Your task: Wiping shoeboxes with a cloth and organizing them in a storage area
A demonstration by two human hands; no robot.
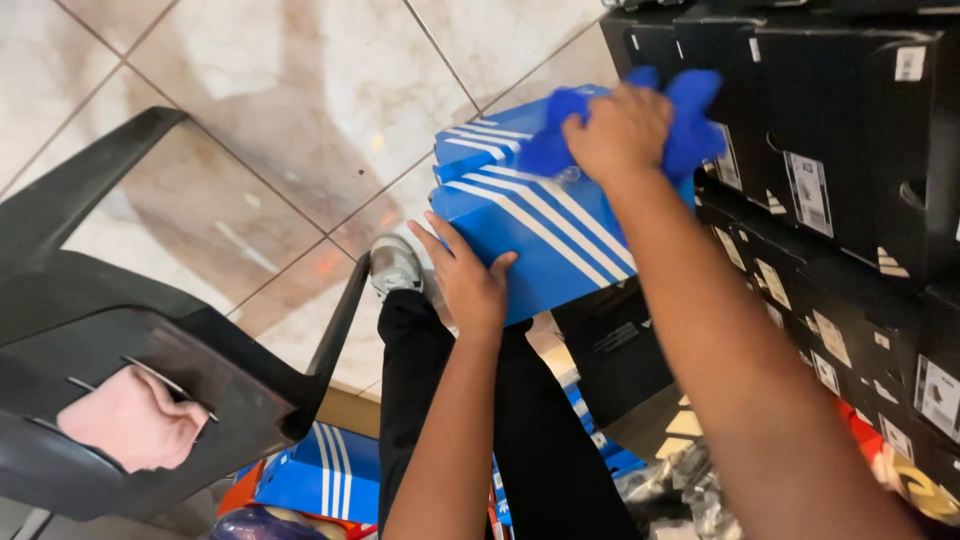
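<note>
right hand (622, 130) at one o'clock squeezes a blue cloth (690, 120) on the blue box (545, 225). left hand (468, 280), fingers spread flat, presses the box's near side.

**One head camera, looking steeply down**

A single view, worn on the person's head, faces almost straight down past both forearms to the tiled floor (300, 120). It sits close: the arms fill the lower right, with the blue striped box (540, 225) near frame centre. A black plastic chair (130, 340) takes the left edge, and stacked black boxes (830, 130) rise along the right. With only one view, nothing is shared between cameras.
</note>
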